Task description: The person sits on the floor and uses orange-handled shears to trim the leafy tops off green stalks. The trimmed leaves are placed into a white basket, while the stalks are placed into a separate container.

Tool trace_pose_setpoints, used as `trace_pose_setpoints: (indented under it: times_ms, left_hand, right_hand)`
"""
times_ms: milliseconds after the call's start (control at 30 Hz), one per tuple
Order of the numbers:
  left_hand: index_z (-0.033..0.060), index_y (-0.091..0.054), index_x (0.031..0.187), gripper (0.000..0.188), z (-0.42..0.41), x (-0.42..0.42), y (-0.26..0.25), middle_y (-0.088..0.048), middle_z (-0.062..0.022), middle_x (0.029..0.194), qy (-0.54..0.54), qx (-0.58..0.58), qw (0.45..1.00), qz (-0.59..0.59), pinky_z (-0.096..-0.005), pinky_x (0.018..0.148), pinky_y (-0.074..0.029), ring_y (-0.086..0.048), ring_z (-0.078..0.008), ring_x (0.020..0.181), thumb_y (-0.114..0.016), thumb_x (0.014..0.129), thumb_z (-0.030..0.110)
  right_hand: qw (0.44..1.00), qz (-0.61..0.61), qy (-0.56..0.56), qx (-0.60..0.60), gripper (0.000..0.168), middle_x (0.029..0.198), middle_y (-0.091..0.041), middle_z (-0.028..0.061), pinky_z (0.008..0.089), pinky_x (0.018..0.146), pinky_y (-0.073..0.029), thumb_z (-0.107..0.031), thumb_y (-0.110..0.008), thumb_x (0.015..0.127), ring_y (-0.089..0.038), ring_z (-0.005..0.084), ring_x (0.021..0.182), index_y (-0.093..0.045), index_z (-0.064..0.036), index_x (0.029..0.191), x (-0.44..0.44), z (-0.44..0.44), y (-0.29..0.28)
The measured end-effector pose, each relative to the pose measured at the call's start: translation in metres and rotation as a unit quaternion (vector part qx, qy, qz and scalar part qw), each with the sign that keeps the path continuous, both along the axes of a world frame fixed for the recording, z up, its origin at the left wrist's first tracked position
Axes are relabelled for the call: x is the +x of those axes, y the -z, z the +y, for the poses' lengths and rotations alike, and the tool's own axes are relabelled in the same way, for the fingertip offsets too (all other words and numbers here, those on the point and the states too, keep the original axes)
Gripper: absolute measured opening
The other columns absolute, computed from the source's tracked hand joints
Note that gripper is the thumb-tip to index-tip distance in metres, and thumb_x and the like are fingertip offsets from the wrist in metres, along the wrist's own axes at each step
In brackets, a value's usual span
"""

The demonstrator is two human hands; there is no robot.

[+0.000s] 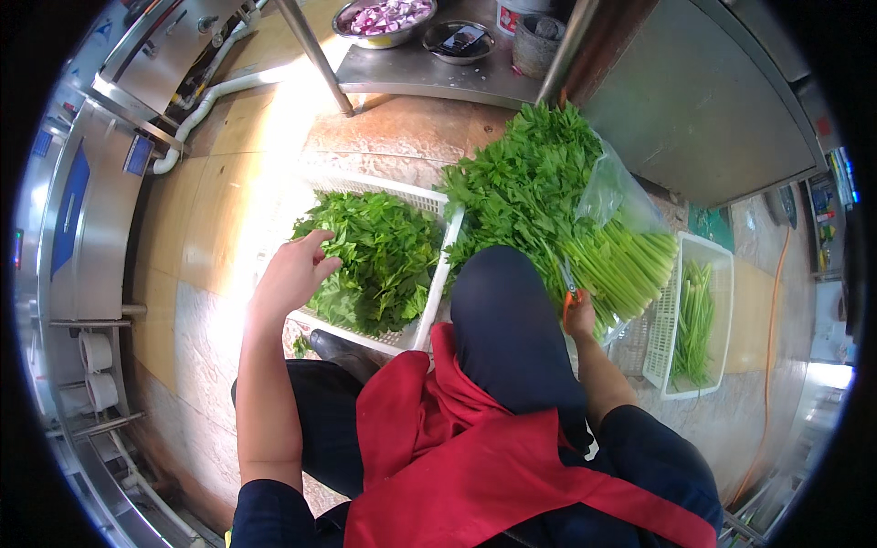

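Observation:
My left hand [294, 270] hovers over the left side of a white plastic crate [447, 250], fingers apart and holding nothing. Cut celery leaves [380, 257] fill much of that crate. On the right, my right hand [582, 315] grips the orange handles of a pair of scissors [569, 291], their blades pointing away from me over celery stalks [620, 267]. A large heap of leafy celery [527, 175] lies beyond my knee, its leaves towards the back and its pale stalk ends to the right. A clear plastic bag [610, 181] partly covers the heap.
A second white crate [725, 301] at the right holds trimmed stalks [694, 322]. Ahead, a steel shelf [438, 75] carries a bowl of chopped onions [387, 17], a bowl with a phone [462, 40] and a stone mortar [538, 51]. An orange hose or cable [774, 329] runs along the right-hand floor.

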State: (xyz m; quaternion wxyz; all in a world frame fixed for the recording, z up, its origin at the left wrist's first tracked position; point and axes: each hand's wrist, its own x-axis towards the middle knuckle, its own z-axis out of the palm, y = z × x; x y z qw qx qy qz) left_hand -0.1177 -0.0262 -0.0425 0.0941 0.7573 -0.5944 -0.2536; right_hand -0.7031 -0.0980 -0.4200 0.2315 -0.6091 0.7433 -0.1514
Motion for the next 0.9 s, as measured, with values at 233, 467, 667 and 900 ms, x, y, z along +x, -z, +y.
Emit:
trace_pose_setpoints:
  times_ms: [233,467,667,900]
  left_hand:
    - [0.003,-0.063,0.134,0.043,0.013,0.005,-0.01,-0.076,-0.0185,0.096,-0.006,-0.019,1.0,-0.007,-0.0425,0.083,-0.057,-0.073,-0.034,0.091,-0.073,0.094,0.019]
    - [0.0039,-0.063,0.135,0.045,0.016,0.008,-0.02,-0.075,-0.0206,0.101,-0.003,-0.041,0.999,0.002,-0.0446,0.088,-0.056,-0.072,-0.0374,0.097,-0.072,0.094,0.021]
    - [0.0062,-0.06,0.14,0.052,0.002,-0.021,-0.025,-0.07,-0.02,0.115,0.013,-0.178,0.983,0.038,-0.0449,0.091,-0.056,-0.07,-0.0357,0.104,-0.077,0.092,0.017]
    - [0.0027,-0.057,0.138,0.062,-0.035,-0.056,-0.014,-0.065,-0.0192,0.119,0.051,-0.359,0.928,0.091,-0.0461,0.097,-0.054,-0.065,-0.038,0.11,-0.083,0.087,0.025]
  right_hand:
    - [0.997,0.04,-0.046,-0.055,0.043,0.099,-0.073,0.0206,0.0528,0.08,-0.054,-0.015,-0.074,0.089,-0.07,0.0444,0.093,-0.057,-0.012,0.129,0.011,0.008,-0.034]
    - [0.991,-0.098,0.067,-0.066,0.038,0.104,-0.069,0.0114,0.0345,0.076,-0.054,-0.009,-0.07,0.096,-0.067,0.0219,0.091,-0.057,-0.004,0.131,-0.024,0.003,-0.149]
    - [0.889,-0.298,0.0,-0.347,0.05,0.112,-0.069,0.0083,0.0278,0.089,-0.055,-0.001,-0.075,0.093,-0.066,0.0144,0.099,-0.055,0.0,0.139,0.126,-0.059,-0.361]
    - [0.68,-0.229,-0.429,-0.548,0.055,0.11,-0.073,0.0108,0.0363,0.075,-0.06,-0.012,-0.081,0.081,-0.073,0.0288,0.093,-0.061,-0.01,0.132,0.391,-0.026,-0.507]
